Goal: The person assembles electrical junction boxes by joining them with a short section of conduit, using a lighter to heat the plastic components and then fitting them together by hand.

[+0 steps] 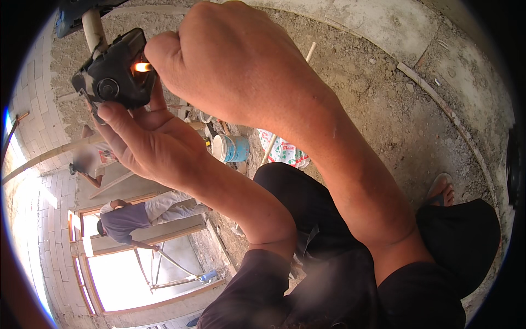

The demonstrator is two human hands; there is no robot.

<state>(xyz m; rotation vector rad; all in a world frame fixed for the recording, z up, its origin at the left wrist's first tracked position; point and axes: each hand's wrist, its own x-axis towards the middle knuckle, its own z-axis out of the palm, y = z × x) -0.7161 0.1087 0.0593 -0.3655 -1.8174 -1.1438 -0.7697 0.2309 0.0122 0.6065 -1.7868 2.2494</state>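
Observation:
My left hand is raised at the upper left, its thumb and fingers closed round the lower side of a black plastic device. The device has a round button-like disc on its face and an angular gap at its right side. A small orange flame burns in that gap. Right beside it is my right hand, closed, with its fingertips against the device's edge. Whatever those fingers hold is hidden. Behind the device, a pale tube runs up toward a dark blue-black part.
Beyond my arms are a blue bucket and a white printed sack on rough soil. One person bends near a bright window frame; another person is further left. A concrete edge curves along the right.

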